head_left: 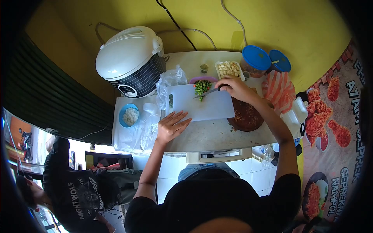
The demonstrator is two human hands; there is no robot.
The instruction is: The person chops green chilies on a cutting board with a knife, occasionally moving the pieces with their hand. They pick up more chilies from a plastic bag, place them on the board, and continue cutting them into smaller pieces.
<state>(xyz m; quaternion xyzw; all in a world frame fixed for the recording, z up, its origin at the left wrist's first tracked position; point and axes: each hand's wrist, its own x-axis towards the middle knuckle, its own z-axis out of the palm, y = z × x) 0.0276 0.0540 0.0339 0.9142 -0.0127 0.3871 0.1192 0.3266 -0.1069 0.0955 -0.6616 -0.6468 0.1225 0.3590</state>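
Observation:
A white cutting board (pixel 210 108) lies on the table, its handle hole toward the left. My left hand (pixel 171 126) rests flat on its near left corner, fingers stretched out. In my right hand (pixel 234 87) is a knife (pixel 206 93), gripped by its dark handle, the blade pointing left across the board. Chopped green chillies (pixel 202 87), with a few red bits, are heaped at the board's far edge against the blade. Just beyond them a purple dish (pixel 211 79) shows partly. Right of the board sits a brown round mortar (pixel 248 116) with residue inside, partly covered by the board and my right arm.
A rice cooker (pixel 132 58) stands at the left, a blue bowl of white food (pixel 129 115) and plastic bags (pixel 149 128) nearby. Behind are a tray of pale pieces (pixel 229 69) and blue-lidded tubs (pixel 256 58). A striped bag (pixel 278 91) lies right. Another person (pixel 85 186) is at lower left.

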